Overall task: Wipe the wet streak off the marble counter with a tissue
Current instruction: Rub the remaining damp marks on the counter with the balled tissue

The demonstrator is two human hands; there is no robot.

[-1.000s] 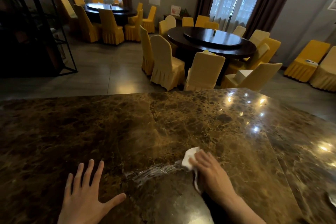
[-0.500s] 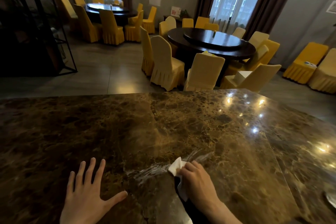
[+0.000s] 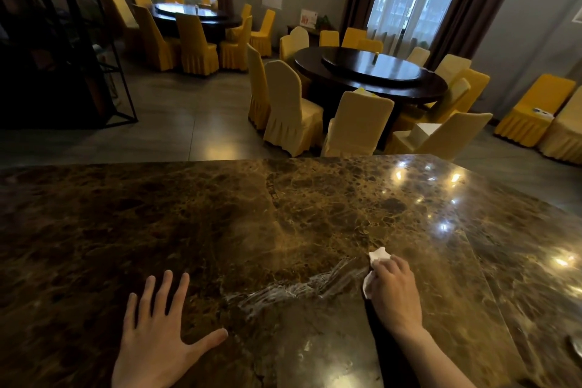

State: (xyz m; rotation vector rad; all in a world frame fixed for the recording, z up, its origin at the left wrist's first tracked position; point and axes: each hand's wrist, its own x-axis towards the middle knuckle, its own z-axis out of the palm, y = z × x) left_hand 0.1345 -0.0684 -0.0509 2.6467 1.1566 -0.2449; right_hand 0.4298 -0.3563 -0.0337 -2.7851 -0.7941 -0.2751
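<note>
A brown marble counter [image 3: 220,224] fills the lower half of the head view. A shiny wet streak [image 3: 296,288] runs across it from lower left to upper right, between my hands. My right hand [image 3: 393,291] presses a crumpled white tissue [image 3: 378,255] onto the counter at the streak's right end; the tissue shows above and to the left of my fingers. My left hand [image 3: 160,334] lies flat on the marble with its fingers spread, left of the streak, holding nothing.
The counter's far edge [image 3: 220,161] drops to a tiled floor. Beyond stand a round dark table [image 3: 371,75] ringed by yellow-covered chairs [image 3: 289,110], and a black metal shelf frame [image 3: 104,66] at the left. A metallic object shows at the right edge [image 3: 576,346].
My right hand first slid the tissue left along the streak, then back right and farther away, to the streak's right end. The left hand stayed flat in place.
</note>
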